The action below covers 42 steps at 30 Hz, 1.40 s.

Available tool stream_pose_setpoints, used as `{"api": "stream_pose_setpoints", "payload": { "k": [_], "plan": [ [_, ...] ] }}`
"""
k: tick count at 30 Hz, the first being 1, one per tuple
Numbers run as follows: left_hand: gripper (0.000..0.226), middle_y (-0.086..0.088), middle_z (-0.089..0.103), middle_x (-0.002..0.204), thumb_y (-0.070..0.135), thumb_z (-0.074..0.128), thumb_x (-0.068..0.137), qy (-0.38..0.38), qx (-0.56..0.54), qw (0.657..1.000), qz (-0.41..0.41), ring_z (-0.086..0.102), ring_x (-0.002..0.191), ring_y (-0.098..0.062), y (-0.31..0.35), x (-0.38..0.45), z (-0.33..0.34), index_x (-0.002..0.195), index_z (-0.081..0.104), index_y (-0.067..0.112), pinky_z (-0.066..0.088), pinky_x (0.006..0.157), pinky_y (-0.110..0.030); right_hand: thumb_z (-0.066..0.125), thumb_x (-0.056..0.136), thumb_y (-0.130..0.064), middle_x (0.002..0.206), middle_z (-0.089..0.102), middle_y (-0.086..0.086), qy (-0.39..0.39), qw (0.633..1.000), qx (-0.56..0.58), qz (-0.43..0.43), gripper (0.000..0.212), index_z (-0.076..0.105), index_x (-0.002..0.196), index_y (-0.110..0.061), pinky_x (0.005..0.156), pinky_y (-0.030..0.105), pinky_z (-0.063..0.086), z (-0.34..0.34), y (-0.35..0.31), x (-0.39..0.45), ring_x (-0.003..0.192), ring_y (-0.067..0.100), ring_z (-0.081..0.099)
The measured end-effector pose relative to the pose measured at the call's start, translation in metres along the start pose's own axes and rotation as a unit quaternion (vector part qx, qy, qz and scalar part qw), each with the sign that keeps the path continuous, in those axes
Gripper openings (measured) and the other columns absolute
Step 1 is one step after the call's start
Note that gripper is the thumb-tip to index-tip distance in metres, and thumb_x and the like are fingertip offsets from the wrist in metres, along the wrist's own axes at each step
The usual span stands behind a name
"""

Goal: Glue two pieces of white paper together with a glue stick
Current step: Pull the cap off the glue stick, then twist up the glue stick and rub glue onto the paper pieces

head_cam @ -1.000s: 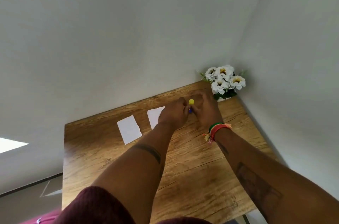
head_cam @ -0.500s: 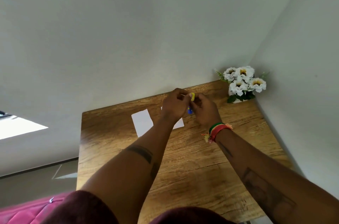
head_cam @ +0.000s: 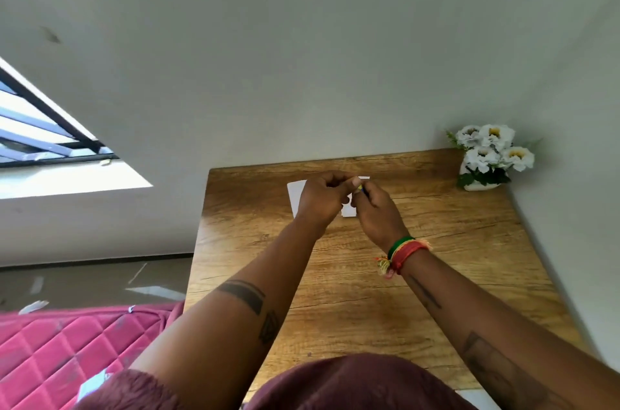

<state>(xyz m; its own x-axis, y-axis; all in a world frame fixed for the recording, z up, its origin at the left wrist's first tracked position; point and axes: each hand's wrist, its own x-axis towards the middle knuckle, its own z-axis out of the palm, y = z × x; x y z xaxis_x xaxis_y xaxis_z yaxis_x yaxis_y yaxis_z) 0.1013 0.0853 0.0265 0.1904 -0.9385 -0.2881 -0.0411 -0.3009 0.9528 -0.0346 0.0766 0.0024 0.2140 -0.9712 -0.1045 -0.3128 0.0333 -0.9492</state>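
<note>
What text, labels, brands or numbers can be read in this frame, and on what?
None can be read.
Glue stick: only a yellow and blue sliver shows between the left hand and right hand; any label is hidden.
Paper pieces: blank white.
Forearm tattoos: shapes, no legible letters.

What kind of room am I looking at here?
Probably a room in a home: a wooden table set in a corner, a small pot of white flowers, a quilted pink mattress beside it and a barred window.

Two papers (head_cam: 295, 194) (head_cam: 348, 210) (both half hidden), one glue stick (head_cam: 360, 188), one flowerpot (head_cam: 479, 186).
</note>
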Motion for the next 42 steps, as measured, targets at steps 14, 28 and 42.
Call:
{"api": "stream_pose_setpoints", "payload": {
  "k": [14,28,42],
  "plan": [
    [0.014,0.010,0.078,0.085,0.030,0.078,0.091,0.018,-0.031,0.999,0.009,0.071,0.072,0.000,0.002,-0.005,-0.015,0.102,0.078,0.022,0.052,0.059,-0.015,0.050,0.103,-0.042,0.094,0.065,-0.014,-0.039,0.998,-0.030,-0.027,0.039,0.048,0.142,-0.035,0.057,0.008,0.045,0.006,-0.010,-0.010,0.073,-0.004,0.062],
    [0.018,0.004,0.072,0.106,0.020,0.076,0.091,0.230,0.265,0.935,-0.048,0.064,0.095,-0.013,-0.084,-0.011,-0.110,0.108,0.073,0.021,0.045,0.071,-0.024,0.061,0.097,-0.003,0.126,0.070,-0.006,-0.087,0.996,-0.010,-0.019,0.035,0.058,0.125,-0.024,0.093,0.012,0.049,0.062,-0.009,-0.006,0.118,0.009,0.064],
    [0.039,-0.006,0.061,0.128,0.027,0.076,0.089,0.143,0.305,0.935,-0.112,0.062,0.105,-0.018,-0.101,-0.005,-0.122,0.127,0.064,0.025,0.054,0.086,-0.031,0.071,0.093,-0.013,0.118,0.066,-0.005,-0.104,0.993,-0.062,-0.007,0.039,0.058,0.128,-0.023,0.078,0.011,0.045,0.093,-0.010,0.010,0.106,0.013,0.064]
  ]
}}
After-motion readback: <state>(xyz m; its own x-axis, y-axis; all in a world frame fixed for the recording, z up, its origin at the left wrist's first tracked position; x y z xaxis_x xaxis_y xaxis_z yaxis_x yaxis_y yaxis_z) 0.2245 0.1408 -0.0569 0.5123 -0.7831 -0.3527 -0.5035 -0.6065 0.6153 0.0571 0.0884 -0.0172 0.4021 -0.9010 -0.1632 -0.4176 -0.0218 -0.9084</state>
